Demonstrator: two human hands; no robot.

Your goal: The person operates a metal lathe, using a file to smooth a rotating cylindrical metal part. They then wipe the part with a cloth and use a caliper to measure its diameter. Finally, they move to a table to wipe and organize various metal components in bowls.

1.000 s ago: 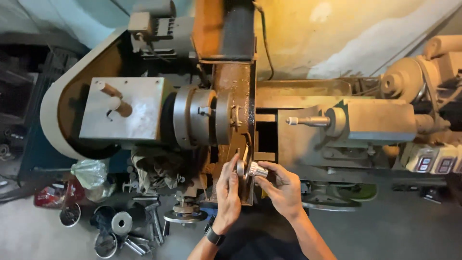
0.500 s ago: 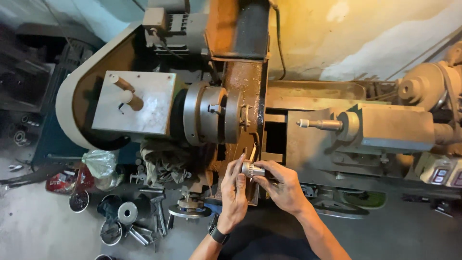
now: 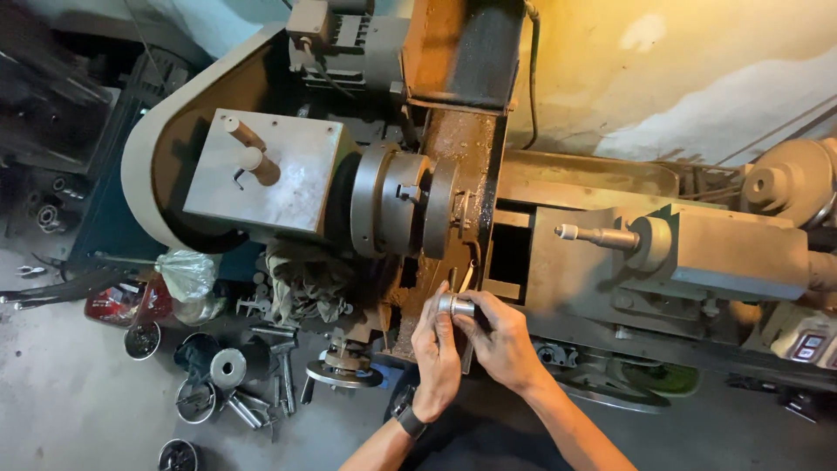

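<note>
A small shiny metal cylinder (image 3: 455,305) is held between both hands in front of a metal lathe. My left hand (image 3: 433,358), with a dark watch on the wrist, grips the part from the left. My right hand (image 3: 503,342) closes on it from the right with thumb and fingers. Just above the hands stands the lathe's round chuck (image 3: 403,202) beside the rusty brown carriage (image 3: 458,187). The tailstock (image 3: 697,253) with its pointed centre (image 3: 593,235) sits to the right, apart from the hands.
The grey headstock box (image 3: 261,174) with two wooden-handled levers is at the left. Loose metal parts, cans and a handwheel (image 3: 344,373) lie on the floor at lower left, beside a plastic bag (image 3: 185,277). A small display unit (image 3: 806,342) sits at the right.
The view has shifted so the lathe sits further right and lower. Both hands have stayed together on the small metal cylinder, turning it slightly.
</note>
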